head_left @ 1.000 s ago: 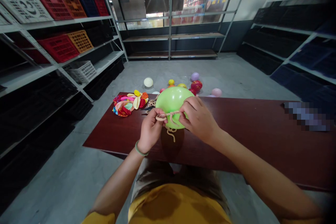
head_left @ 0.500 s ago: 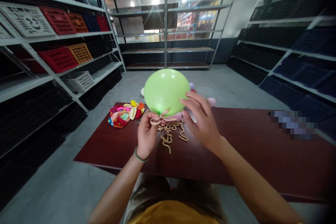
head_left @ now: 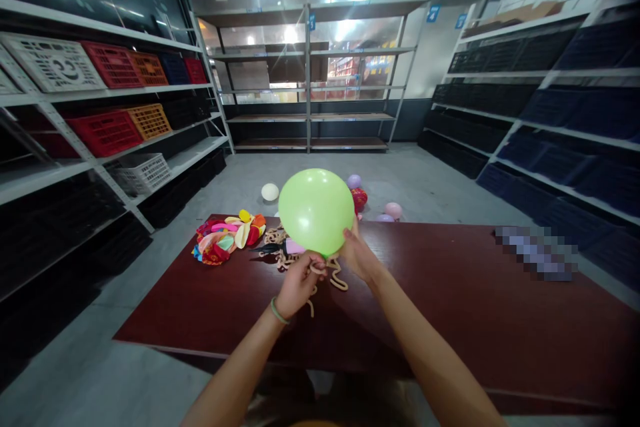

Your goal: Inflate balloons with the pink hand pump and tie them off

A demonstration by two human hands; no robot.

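Observation:
An inflated light-green balloon (head_left: pixel 316 211) is held up over the dark red table (head_left: pixel 450 307). My left hand (head_left: pixel 299 283) is closed around the balloon's tied neck, where a beige string (head_left: pixel 336 275) hangs down toward the tabletop. My right hand (head_left: pixel 357 255) rests against the balloon's lower right side, fingers partly hidden behind it. More loops of beige string (head_left: pixel 275 239) lie on the table just behind the balloon.
A heap of flat coloured balloons (head_left: pixel 225 239) lies at the table's far left. Several inflated balloons (head_left: pixel 359 197) sit on the grey floor beyond. Metal shelving with red, orange and white crates (head_left: pixel 105 130) lines the left; dark shelves line the right.
The balloon was lifted off the table and then moved forward, away from me. My right hand let go of the string and shifted to the balloon's side. The camera tilted upward.

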